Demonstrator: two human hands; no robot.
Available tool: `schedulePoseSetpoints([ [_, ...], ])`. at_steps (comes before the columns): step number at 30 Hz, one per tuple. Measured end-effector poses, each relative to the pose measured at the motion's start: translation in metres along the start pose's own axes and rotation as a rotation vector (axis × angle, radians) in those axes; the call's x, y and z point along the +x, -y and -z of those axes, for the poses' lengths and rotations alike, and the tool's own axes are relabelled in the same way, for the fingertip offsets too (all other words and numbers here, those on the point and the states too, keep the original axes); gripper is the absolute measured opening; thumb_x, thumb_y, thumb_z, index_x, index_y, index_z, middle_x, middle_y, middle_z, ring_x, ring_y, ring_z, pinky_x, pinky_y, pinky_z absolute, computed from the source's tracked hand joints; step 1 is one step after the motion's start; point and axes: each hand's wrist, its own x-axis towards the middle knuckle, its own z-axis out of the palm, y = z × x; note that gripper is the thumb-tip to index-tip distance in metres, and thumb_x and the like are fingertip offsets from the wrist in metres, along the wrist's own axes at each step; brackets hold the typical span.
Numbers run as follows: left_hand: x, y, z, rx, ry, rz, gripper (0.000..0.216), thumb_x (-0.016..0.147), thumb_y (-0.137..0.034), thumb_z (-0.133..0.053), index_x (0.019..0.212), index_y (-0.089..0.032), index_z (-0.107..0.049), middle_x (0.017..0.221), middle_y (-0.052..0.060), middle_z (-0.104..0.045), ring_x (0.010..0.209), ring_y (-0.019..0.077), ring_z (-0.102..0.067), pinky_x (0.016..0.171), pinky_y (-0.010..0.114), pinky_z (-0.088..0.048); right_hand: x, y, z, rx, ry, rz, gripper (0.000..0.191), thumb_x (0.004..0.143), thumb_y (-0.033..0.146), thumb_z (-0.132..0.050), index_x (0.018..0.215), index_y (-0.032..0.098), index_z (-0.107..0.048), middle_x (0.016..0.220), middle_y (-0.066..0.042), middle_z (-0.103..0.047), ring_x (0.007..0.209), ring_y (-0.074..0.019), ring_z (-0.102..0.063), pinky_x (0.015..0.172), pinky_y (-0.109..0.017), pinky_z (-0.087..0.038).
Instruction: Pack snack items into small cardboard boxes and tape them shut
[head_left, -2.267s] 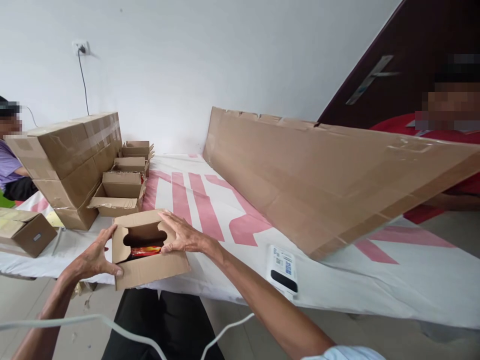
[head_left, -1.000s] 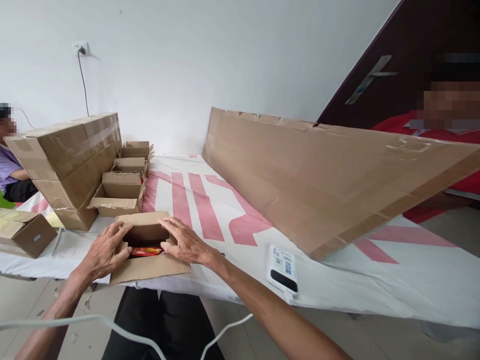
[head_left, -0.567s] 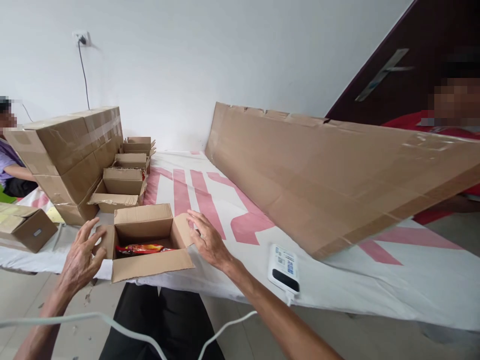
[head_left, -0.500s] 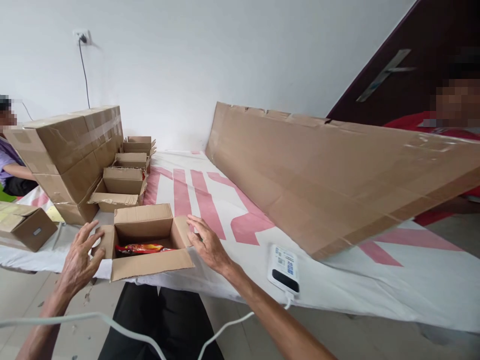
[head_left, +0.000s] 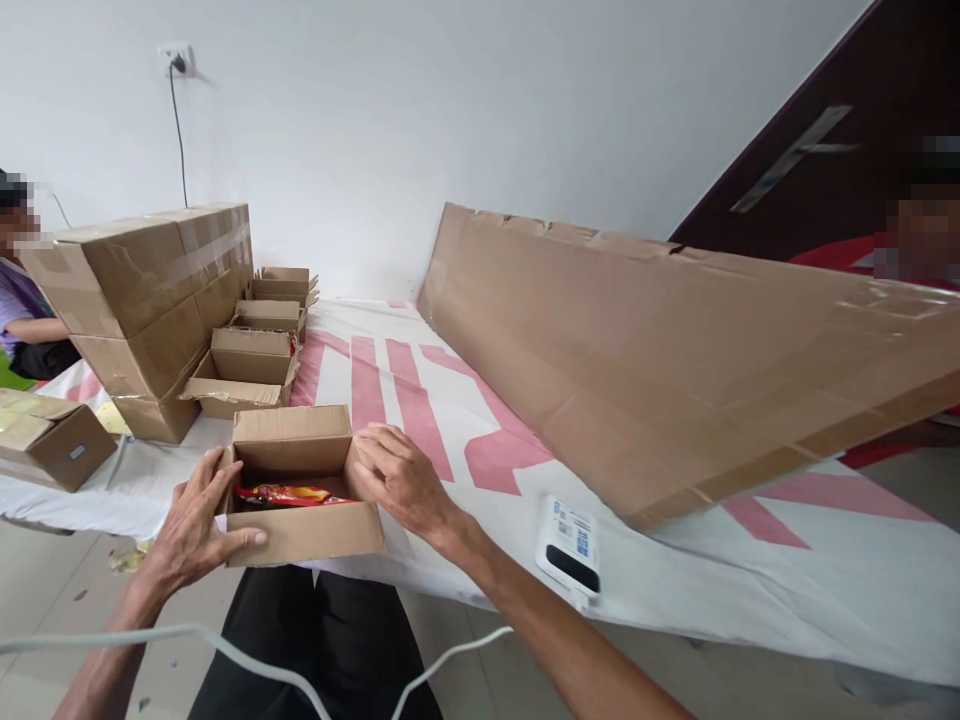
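A small open cardboard box (head_left: pixel 304 537) stands at the table's near edge, its back and front flaps spread outward. Red and yellow shiny packets (head_left: pixel 292 495) lie inside. My left hand (head_left: pixel 196 520) grips the box's left front corner, thumb laid on the front flap and fingers over the left side. On the opposite side, my right hand (head_left: pixel 401 485) has its fingers bent over the right flap, pressing it inward. Its fingertips are partly hidden.
Several open boxes (head_left: pixel 251 355) line up behind, beside a stack of taped cartons (head_left: pixel 142 300). A closed box (head_left: pixel 52 440) sits left. A large cardboard sheet (head_left: pixel 675 370) leans at right. A white device (head_left: pixel 568 545) with a cable lies nearby. People sit at both sides.
Both hands have closed in on the box from its sides. The left and right side flaps, spread out before, are now pushed inward under my fingers. The view has shifted slightly.
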Motion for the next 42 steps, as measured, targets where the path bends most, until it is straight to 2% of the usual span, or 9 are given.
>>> schedulePoseSetpoints([
  [7, -0.007, -0.011, -0.007, -0.005, -0.024, 0.019, 0.09, 0.087, -0.068, -0.078, 0.162, -0.03, -0.048, 0.174, 0.021, -0.036, 0.155, 0.0478, -0.044, 0.116, 0.066, -0.046, 0.052, 0.052, 0.007, -0.141, 0.635, -0.038, 0.024, 0.095, 0.043, -0.076, 0.107, 0.023, -0.082, 0.113, -0.011, -0.08, 0.107, -0.0321, -0.075, 0.09, -0.037, -0.054],
  [13, -0.006, -0.008, -0.014, -0.037, -0.049, 0.022, 0.092, 0.083, -0.064, -0.083, 0.161, -0.029, -0.049, 0.173, 0.021, -0.038, 0.154, 0.0472, -0.046, 0.117, 0.064, -0.047, 0.078, 0.045, -0.003, -0.162, 0.851, -0.011, 0.041, 0.082, 0.047, -0.084, 0.116, 0.024, -0.083, 0.117, -0.009, -0.083, 0.114, -0.0327, -0.074, 0.082, -0.032, -0.053],
  [18, -0.007, -0.007, -0.019, -0.051, -0.053, 0.014, 0.092, 0.085, -0.065, -0.081, 0.162, -0.028, -0.047, 0.174, 0.02, -0.037, 0.154, 0.0462, -0.046, 0.118, 0.062, -0.047, 0.076, 0.047, -0.004, -0.177, 0.838, 0.045, 0.036, 0.085, 0.041, -0.079, 0.117, 0.025, -0.083, 0.12, -0.01, -0.082, 0.116, -0.0338, -0.075, 0.091, -0.036, -0.055],
  [21, -0.007, -0.008, -0.02, -0.049, -0.06, 0.016, 0.094, 0.084, -0.065, -0.081, 0.162, -0.027, -0.046, 0.174, 0.021, -0.036, 0.156, 0.0463, -0.044, 0.119, 0.062, -0.046, 0.074, 0.052, -0.005, -0.092, 0.772, 0.06, 0.053, 0.091, 0.053, -0.074, 0.134, 0.022, -0.077, 0.138, -0.014, -0.076, 0.13, -0.0369, -0.069, 0.103, -0.042, -0.054],
  [25, -0.008, -0.007, -0.02, -0.046, -0.06, 0.016, 0.096, 0.082, -0.065, -0.083, 0.162, -0.027, -0.047, 0.175, 0.02, -0.036, 0.156, 0.0467, -0.044, 0.118, 0.062, -0.047, 0.081, 0.059, -0.01, -0.127, 0.834, -0.002, 0.067, 0.086, 0.056, -0.077, 0.142, 0.019, -0.071, 0.142, -0.017, -0.074, 0.131, -0.0387, -0.068, 0.102, -0.044, -0.055],
  [30, -0.008, -0.003, -0.022, -0.053, -0.063, 0.008, 0.094, 0.084, -0.063, -0.082, 0.163, -0.028, -0.046, 0.174, 0.021, -0.037, 0.155, 0.0463, -0.045, 0.118, 0.062, -0.047, 0.089, 0.063, -0.016, -0.223, 0.9, 0.055, 0.044, 0.081, 0.037, -0.077, 0.121, 0.02, -0.077, 0.124, -0.013, -0.079, 0.113, -0.0337, -0.075, 0.085, -0.036, -0.056],
  [34, -0.006, -0.001, -0.026, -0.051, -0.079, 0.013, 0.094, 0.083, -0.064, -0.082, 0.162, -0.027, -0.046, 0.172, 0.021, -0.039, 0.154, 0.0466, -0.046, 0.118, 0.063, -0.047, 0.082, 0.065, -0.014, -0.277, 0.806, 0.104, 0.025, 0.088, 0.023, -0.067, 0.11, 0.018, -0.078, 0.115, -0.014, -0.081, 0.105, -0.0319, -0.076, 0.082, -0.035, -0.053],
  [38, -0.003, -0.003, -0.026, -0.038, -0.093, 0.017, 0.094, 0.082, -0.065, -0.081, 0.161, -0.026, -0.048, 0.171, 0.02, -0.041, 0.153, 0.0462, -0.047, 0.117, 0.061, -0.048, 0.072, 0.068, -0.013, -0.349, 0.71, 0.087, 0.025, 0.101, 0.02, -0.056, 0.113, 0.016, -0.078, 0.117, -0.016, -0.081, 0.108, -0.0308, -0.075, 0.085, -0.035, -0.049],
  [42, -0.003, -0.004, -0.025, -0.028, -0.098, 0.016, 0.095, 0.083, -0.066, -0.08, 0.164, -0.028, -0.046, 0.171, 0.019, -0.043, 0.153, 0.0457, -0.047, 0.116, 0.06, -0.049, 0.07, 0.065, -0.012, -0.271, 0.663, -0.005, 0.031, 0.109, 0.026, -0.052, 0.094, 0.019, -0.078, 0.095, -0.01, -0.08, 0.088, -0.023, -0.071, 0.074, -0.031, -0.039],
])
